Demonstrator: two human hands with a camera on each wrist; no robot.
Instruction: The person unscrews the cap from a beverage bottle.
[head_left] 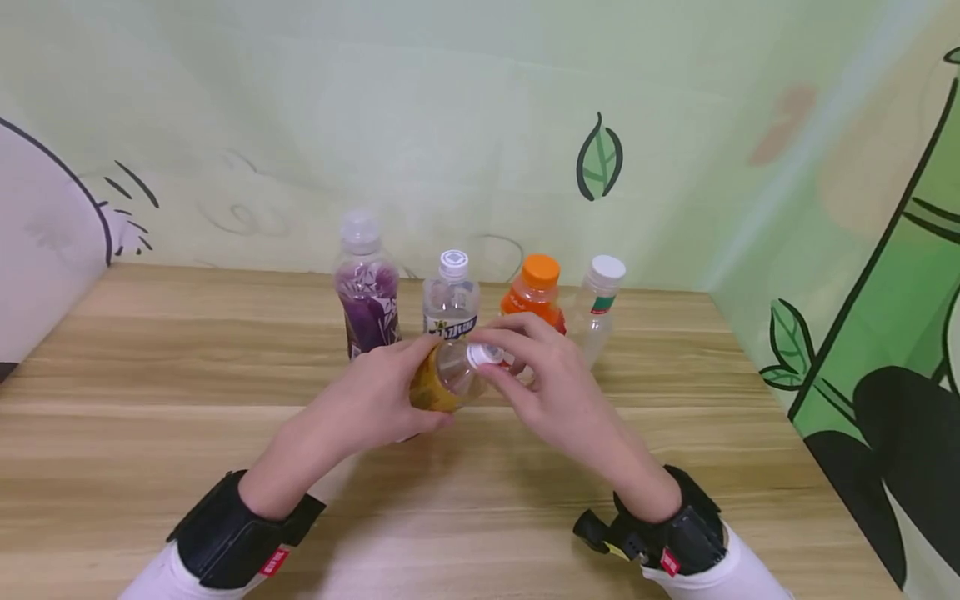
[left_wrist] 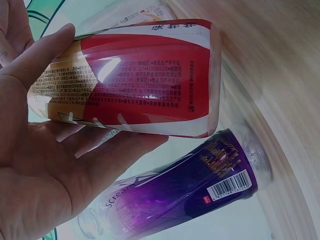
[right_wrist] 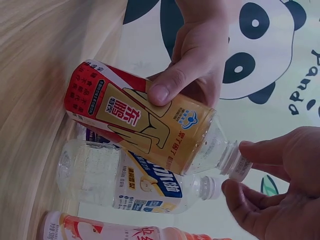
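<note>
My left hand (head_left: pixel 367 396) grips a clear plastic drink bottle (right_wrist: pixel 140 120) round its gold and red label, fingers on one side and thumb on the other. Held above the table, the bottle tilts with its neck toward my right hand (head_left: pixel 555 383). Thumb and fingers of that hand pinch the white cap (right_wrist: pixel 237 165), which sits at the bottle's neck. The left wrist view shows the red back of the label (left_wrist: pixel 145 75) with small print. Whether the cap is loose cannot be seen.
Behind the hands several bottles stand in a row on the wooden table (head_left: pixel 187 358): a purple-labelled bottle (head_left: pixel 367 304), a clear one with a blue and white label (head_left: pixel 452 300), an orange-capped bottle (head_left: pixel 538 283), and a white-capped clear bottle (head_left: pixel 598 308). A printed wall backs the table.
</note>
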